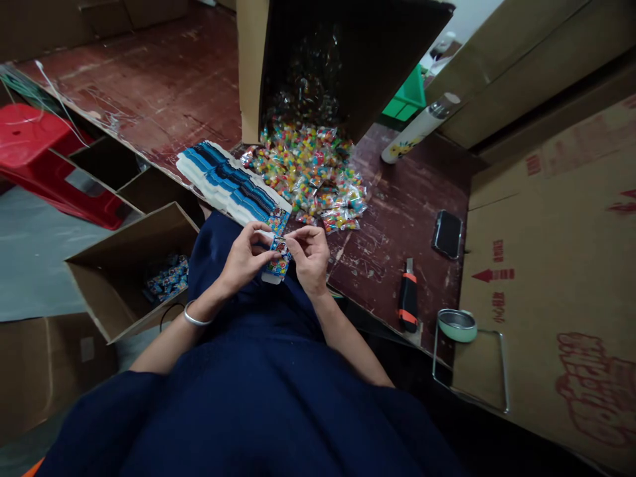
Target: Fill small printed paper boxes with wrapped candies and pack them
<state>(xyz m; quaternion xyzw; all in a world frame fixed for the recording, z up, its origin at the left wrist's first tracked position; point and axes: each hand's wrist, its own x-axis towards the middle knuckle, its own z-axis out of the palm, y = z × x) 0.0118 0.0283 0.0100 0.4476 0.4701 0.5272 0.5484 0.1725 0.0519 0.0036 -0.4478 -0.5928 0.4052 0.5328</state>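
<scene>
A small blue printed box (pixel 276 264) is held between both hands above my lap. My left hand (pixel 248 256) grips its left side, thumb and fingers closed on it. At the box's upper right, my right hand (pixel 311 257) pinches the edge with thumb and forefinger. Just beyond them, a fanned row of flat blue-and-white cartons (pixel 231 185) lies along the table's edge. A heap of clear packets with colourful candies (pixel 308 172) spills from a large tipped carton (pixel 252 73) behind.
An open cardboard box (pixel 114 285) with small blue boxes (pixel 171 277) stands lower left, near a red stool (pixel 37 142). On the table (pixel 368 258) are an orange-black cutter (pixel 408 301), a phone (pixel 448 234) and a white bottle (pixel 420 129). A green cup (pixel 457 326) sits right.
</scene>
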